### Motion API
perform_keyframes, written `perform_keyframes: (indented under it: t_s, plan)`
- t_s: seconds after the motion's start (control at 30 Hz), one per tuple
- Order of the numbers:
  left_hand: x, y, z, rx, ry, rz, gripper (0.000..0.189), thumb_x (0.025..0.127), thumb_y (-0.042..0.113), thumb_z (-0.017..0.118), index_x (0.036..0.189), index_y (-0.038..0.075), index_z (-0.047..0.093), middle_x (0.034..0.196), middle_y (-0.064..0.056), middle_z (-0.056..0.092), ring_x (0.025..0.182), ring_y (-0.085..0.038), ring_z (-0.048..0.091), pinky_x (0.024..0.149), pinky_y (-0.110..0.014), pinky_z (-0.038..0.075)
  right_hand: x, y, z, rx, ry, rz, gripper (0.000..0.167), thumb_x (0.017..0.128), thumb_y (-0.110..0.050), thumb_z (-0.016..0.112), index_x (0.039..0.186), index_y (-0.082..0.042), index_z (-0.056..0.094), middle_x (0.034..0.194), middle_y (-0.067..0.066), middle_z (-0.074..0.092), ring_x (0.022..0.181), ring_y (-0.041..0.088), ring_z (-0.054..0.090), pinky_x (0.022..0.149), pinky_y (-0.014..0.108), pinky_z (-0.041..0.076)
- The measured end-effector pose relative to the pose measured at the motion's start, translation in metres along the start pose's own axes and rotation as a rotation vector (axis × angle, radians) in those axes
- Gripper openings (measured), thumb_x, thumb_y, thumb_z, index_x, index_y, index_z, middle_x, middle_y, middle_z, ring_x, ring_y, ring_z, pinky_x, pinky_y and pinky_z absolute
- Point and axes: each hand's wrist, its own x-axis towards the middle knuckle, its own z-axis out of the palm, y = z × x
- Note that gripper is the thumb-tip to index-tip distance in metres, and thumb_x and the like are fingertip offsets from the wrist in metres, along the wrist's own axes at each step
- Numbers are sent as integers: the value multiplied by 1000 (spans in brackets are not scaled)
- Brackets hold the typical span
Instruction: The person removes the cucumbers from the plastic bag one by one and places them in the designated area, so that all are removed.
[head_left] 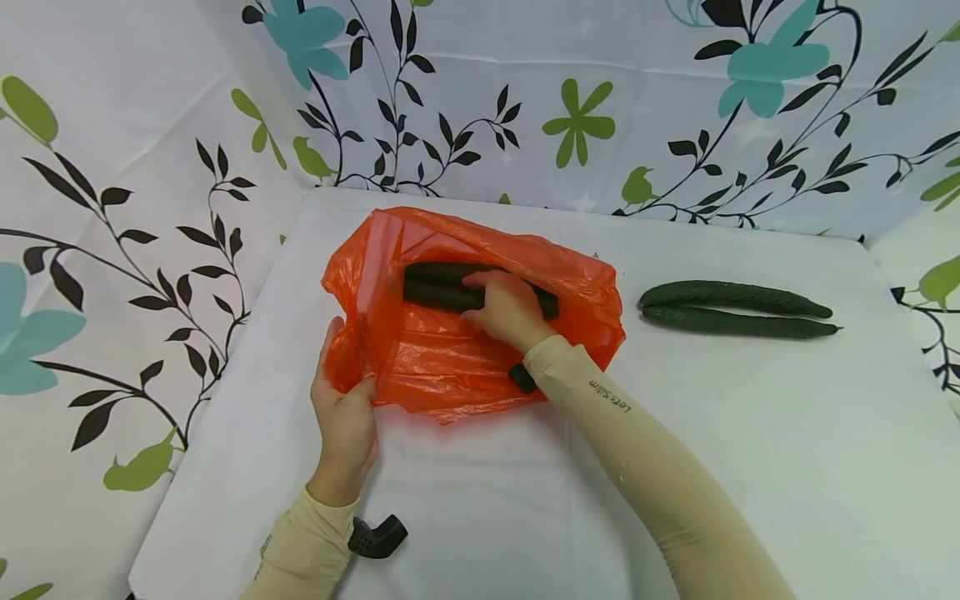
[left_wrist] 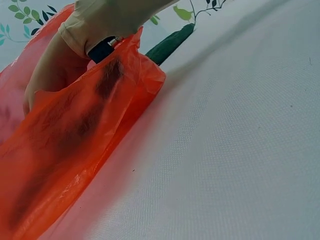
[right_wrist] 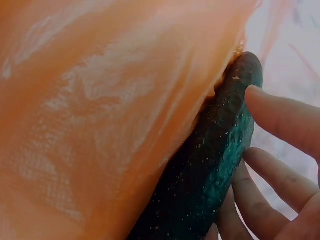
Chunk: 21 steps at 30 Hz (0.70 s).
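Observation:
In the head view, dark green cucumbers (head_left: 431, 293) lie side by side inside an orange-red plastic bag (head_left: 442, 367) whose mouth faces me. My left hand (head_left: 347, 425) grips the bag's left edge, thumb in front. My right hand (head_left: 510, 310) reaches into the bag and straddles the nearer cucumber, thumb on the near side, fingers on the far side. Close up in the right wrist view, the digits sit loosely about the cucumber (right_wrist: 210, 155), some fingertips hidden behind it. Through the bag (left_wrist: 65, 130) in the left wrist view, dark shapes show.
Two more cucumbers (head_left: 735, 310) lie together on the white table (head_left: 750, 467), right of the bag. Small black wrist cameras, one by the left sleeve (head_left: 307, 542) and one by the right sleeve (head_left: 637, 458), stick out from the wrists. A patterned cloth (head_left: 480, 100) hangs behind the table.

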Motion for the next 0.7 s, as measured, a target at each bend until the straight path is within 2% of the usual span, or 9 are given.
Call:
perform_keyframes:
  t_s: [0.4,0.57,0.7]
  plan:
    - [2,1,-1,7,9,-8,85,87,-24,40,160,18,28,154,1,36,139,-25,37,105,-39,47,1,1,9,-253,109,-108,41,83,-8,75,122,-19,75,116,5,67,109,24,62,96,42,52]
    - [3,1,0,-12,0,1,85,87,-25,38,160,17,28,154,-1,36,139,-25,36,104,-35,48,1,1,14,-361,167,-147,36,87,-6,69,120,-18,75,109,6,68,102,24,64,92,43,55]
    - [3,1,-1,-21,-3,8,84,87,-25,37,160,16,29,154,-1,36,139,-25,37,104,-34,48,-1,0,16,-416,181,-156,31,91,-6,66,117,-19,76,106,8,67,100,27,64,87,47,56]
